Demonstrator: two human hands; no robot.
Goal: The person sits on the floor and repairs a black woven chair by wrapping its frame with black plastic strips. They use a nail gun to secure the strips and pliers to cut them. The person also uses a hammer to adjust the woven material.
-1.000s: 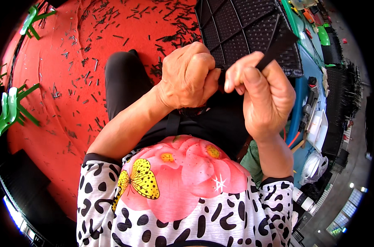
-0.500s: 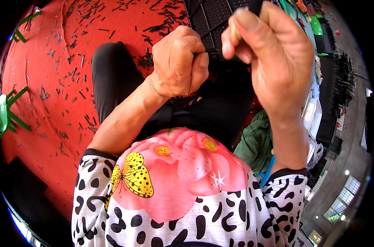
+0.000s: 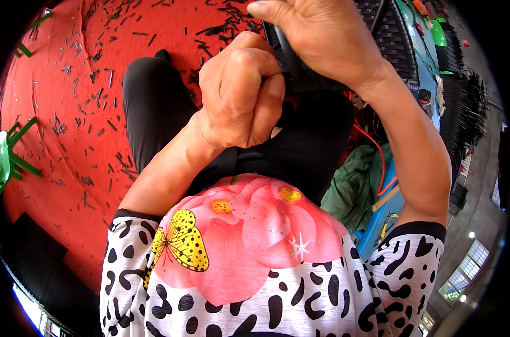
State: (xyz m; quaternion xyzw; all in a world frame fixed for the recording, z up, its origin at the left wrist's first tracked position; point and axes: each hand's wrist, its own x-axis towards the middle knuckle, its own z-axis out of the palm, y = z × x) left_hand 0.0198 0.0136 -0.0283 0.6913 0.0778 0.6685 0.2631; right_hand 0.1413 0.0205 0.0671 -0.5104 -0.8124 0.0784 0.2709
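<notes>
Above our lap, the two hands stand close together near the upper edge of the view. Our left hand makes a tight fist, thumb folded against the fingers; whether anything is pinched inside, we cannot tell. Our right hand reaches higher, to the right of the fist, its thumb stretched out leftward; the other fingers are largely out of sight, so we cannot tell how wide it is or what it grips. Through the narrow gap between the hands runs a dark strip, just right of the fist; we cannot make out its ends.

Behind the right hand and wrist sits a black woven piece, its right edge near the blue bench. That side is tight for moving: beside our right forearm come a crumpled green cloth, a looping red cord, a wooden handle and a small yellow tool.

Our left side has more room. Beyond the black trouser knee the red floor spreads wide, sprinkled with short black scraps, thickest toward the top. Well apart, at the far left edge, stands a green stool.
</notes>
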